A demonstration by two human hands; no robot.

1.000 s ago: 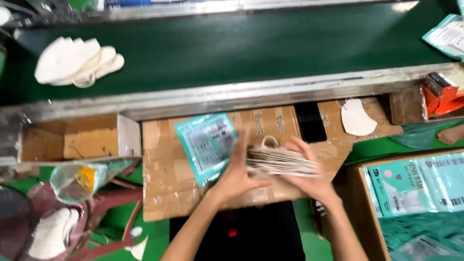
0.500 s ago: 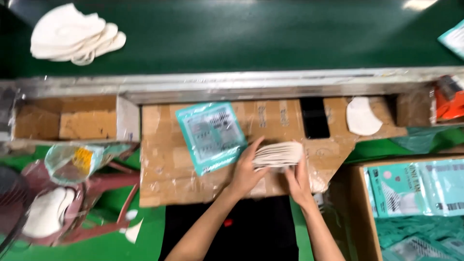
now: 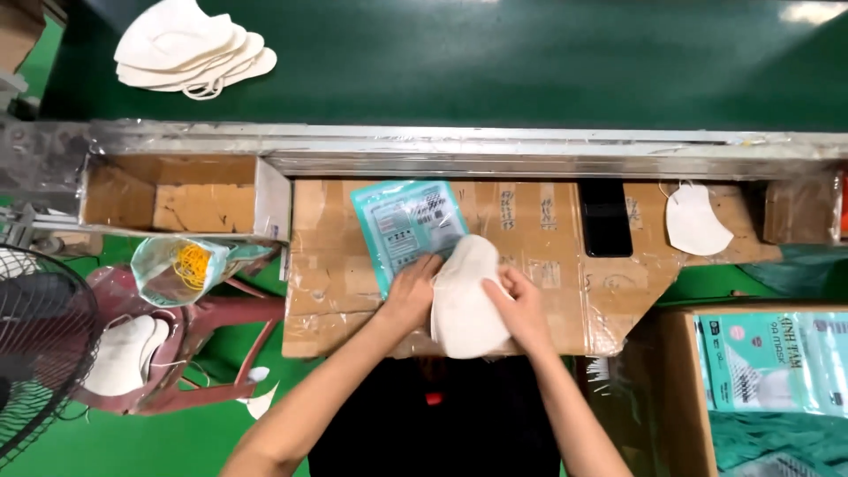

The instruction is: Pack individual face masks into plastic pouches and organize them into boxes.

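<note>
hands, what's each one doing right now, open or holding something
Left hand: closed on the left edge of the white mask stack, beside the teal packet.
Right hand: closed on the stack's right side.

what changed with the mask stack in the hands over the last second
The stack of white masks was turned from edge-up to lying flat on the cardboard worktop, next to the teal pouch. Left hand and right hand keep their grip on it. The pouch, black phone and single mask stayed put.
</note>
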